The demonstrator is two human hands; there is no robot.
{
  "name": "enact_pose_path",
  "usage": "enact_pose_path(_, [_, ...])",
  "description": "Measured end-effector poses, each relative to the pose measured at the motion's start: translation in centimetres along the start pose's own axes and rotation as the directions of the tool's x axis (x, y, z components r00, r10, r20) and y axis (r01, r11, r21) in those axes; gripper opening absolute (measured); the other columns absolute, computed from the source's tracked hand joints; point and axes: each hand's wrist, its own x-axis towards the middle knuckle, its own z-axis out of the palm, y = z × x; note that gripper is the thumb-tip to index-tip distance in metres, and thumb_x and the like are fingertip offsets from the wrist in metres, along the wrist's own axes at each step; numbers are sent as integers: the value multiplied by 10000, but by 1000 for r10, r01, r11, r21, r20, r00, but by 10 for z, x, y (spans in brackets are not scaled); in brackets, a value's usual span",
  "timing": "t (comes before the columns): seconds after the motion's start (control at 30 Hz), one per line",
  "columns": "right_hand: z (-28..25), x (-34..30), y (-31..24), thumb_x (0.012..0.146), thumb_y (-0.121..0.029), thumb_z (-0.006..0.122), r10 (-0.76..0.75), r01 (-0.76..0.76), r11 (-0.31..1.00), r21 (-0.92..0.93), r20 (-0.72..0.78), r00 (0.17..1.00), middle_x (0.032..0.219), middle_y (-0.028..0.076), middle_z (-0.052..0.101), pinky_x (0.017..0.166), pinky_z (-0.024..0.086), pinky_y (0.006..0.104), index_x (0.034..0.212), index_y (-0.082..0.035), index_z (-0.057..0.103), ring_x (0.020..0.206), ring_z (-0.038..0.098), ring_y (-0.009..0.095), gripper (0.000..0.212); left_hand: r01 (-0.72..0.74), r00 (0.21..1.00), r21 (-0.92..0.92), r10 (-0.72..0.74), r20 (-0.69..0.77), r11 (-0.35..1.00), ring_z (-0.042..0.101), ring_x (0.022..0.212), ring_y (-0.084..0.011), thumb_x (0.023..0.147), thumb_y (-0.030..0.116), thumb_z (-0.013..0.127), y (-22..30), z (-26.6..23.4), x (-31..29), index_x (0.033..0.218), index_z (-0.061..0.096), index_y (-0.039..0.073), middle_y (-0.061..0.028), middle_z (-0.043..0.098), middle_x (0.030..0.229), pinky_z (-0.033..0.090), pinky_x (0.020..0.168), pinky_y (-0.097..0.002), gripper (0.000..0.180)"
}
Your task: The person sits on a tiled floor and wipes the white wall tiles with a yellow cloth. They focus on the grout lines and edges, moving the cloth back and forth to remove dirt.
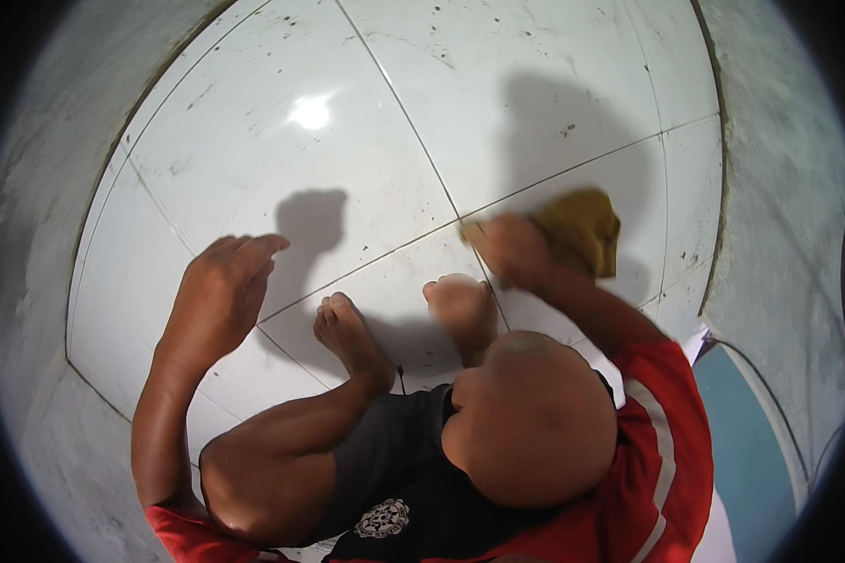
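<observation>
My right hand (pixel 507 249) grips a mustard-brown cloth (pixel 580 225), which bunches out to the right of the fingers above the white tiled floor (pixel 394 178). Motion blurs both the hand and the cloth a little. On the other side, my left hand (pixel 227 286) hangs in the air with its fingers loosely bent and partly apart, and nothing shows in it. Its shadow falls on the tiles to its right. Dark specks and smears dot the floor, with a small brown patch of dirt (pixel 568 130) beyond the cloth.
My bare feet (pixel 343 324) rest on the tiles between my hands, below my bent knees. Grey walls (pixel 770 159) border the floor on both sides. A blue-green panel (pixel 746 441) with a pale edge and a dark cable stands at the lower right.
</observation>
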Motion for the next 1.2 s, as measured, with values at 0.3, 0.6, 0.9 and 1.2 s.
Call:
enact_pose_path(0.3, [31, -137, -50, 791, -66, 623, 379, -376, 924, 69, -293, 878, 899, 31, 611, 631, 506, 383, 1056, -127, 697, 766, 602, 271, 282, -392, 918, 281, 391, 64, 876, 504, 1284, -368, 873, 111, 687, -32, 80, 96, 1349, 566, 49, -145, 554, 1383, 411, 1085, -450, 496])
enact_pose_path(0.6, [8, 46, -39, 764, -47, 648, 267, -292, 955, 55, -587, 765, 799, 26, 542, 622, 489, 357, 1047, -118, 717, 766, 560, 233, 300, -547, 831, 474, 516, 209, 690, 387, 1403, -352, 874, 257, 720, 4, 106, 127, 1442, 498, 104, -45, 379, 1582, 327, 1168, -489, 629])
enact_pose_path(0.9, [61, -82, -72, 723, -17, 650, 326, -338, 936, 102, -615, 718, 759, 24, 577, 576, 475, 357, 1016, -88, 704, 667, 552, 222, 306, -448, 894, 646, 322, 312, 618, 258, 1506, -286, 929, 281, 688, 16, 102, 129, 1557, 329, 165, -17, 229, 1657, 273, 1221, -478, 733])
enact_pose_path(1.2, [42, 8, -46, 791, -45, 621, 266, -280, 955, 98, -698, 665, 769, 22, 563, 645, 495, 372, 986, -120, 686, 762, 589, 235, 219, -456, 890, 642, 328, 316, 617, 309, 1472, -314, 904, 272, 699, 21, 99, 120, 1534, 366, 118, -57, 289, 1631, 320, 1187, -465, 728])
